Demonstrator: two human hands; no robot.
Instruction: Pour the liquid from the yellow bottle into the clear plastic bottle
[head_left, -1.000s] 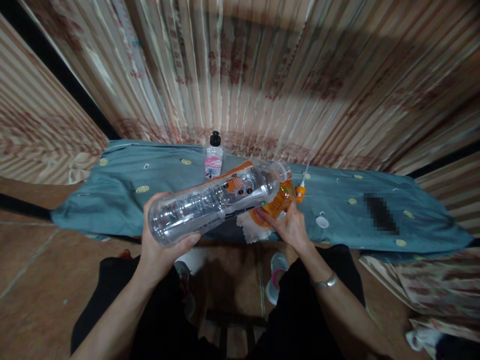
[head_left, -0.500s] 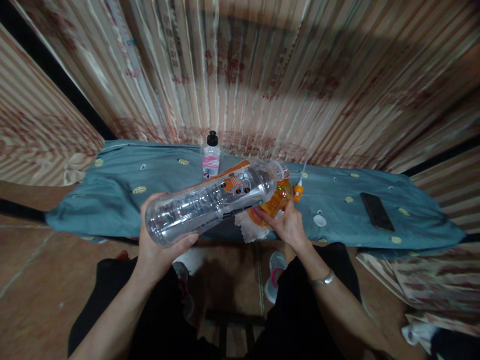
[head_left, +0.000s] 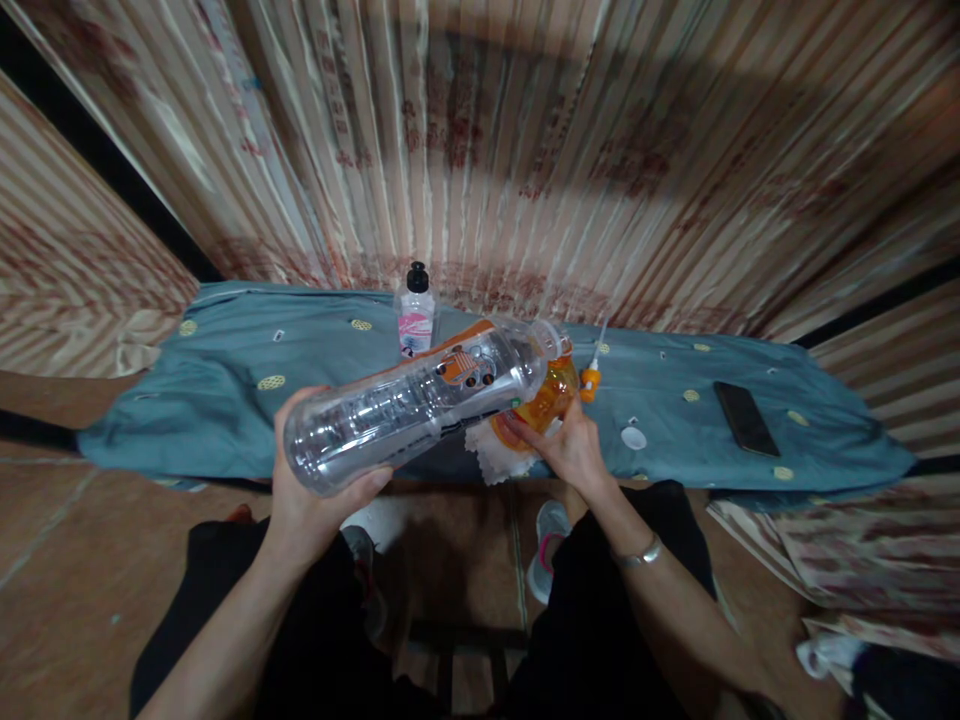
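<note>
The left hand (head_left: 311, 510) grasps 1 clear bottle (head_left: 416, 405), tilted over the blue cloth (head_left: 225, 400), its mouth (head_left: 551, 339) at the top of 1 orange bottle (head_left: 553, 391). The right hand (head_left: 574, 440) grasps this orange bottle; to its right, 1 orange pump head (head_left: 590, 385) and 1 black phone (head_left: 746, 418) lie on the cloth.

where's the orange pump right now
In the head view, the orange pump is on the blue cloth, right of centre, just right of the orange bottle and beyond the right hand.
</note>
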